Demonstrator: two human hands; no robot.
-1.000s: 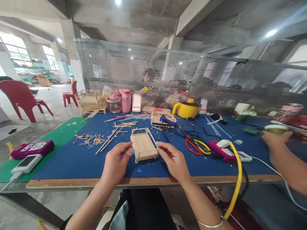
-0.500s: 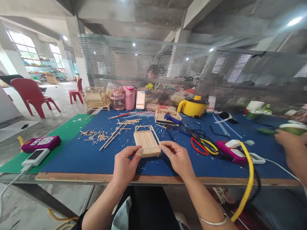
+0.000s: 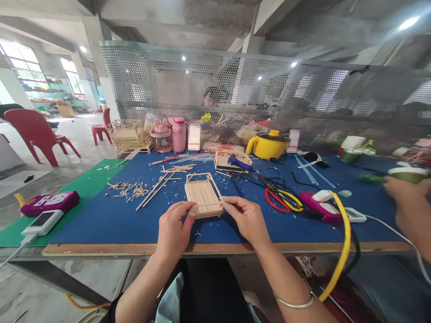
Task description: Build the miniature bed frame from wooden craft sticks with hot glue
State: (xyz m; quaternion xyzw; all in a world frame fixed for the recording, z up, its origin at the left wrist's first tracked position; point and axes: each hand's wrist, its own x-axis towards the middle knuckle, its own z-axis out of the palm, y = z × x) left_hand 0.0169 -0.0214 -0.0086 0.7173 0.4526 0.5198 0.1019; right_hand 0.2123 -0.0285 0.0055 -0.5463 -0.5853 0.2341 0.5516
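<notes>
Head view, on record: what piece is under the hands, and where does it sit?

— I see a small stick tray (image 3: 201, 192), floored with parallel pale sticks, lying on the blue mat (image 3: 101, 224) directly in front of the wearer. I take that tray as reference for every position.

State of the two hands?

— The left hand (image 3: 177, 226) is at the tray's near left corner, thumb and forefinger pinched on one end of a thin cross stick (image 3: 209, 205). The right hand (image 3: 247, 220) is at the near right corner, thumb and forefinger closed on the other end. Whether that stick is fastened to the tray, I cannot tell.

Items around it?

— Left of the tray: loose sticks (image 3: 157, 193), then a scatter of broken bits (image 3: 133, 190). Beyond it: a second stick frame (image 3: 221, 161) with a blue glue gun (image 3: 239, 163) resting on it, and, farther off to the right, a yellow pot (image 3: 267, 147). Right of it: a tool with red and yellow handles (image 3: 266, 196), then a purple power strip (image 3: 310, 204).

Other persons?

— One co-worker's hand (image 3: 400, 194), well to the tray's right, at a green container (image 3: 408, 176); its grip is blurred.
</notes>
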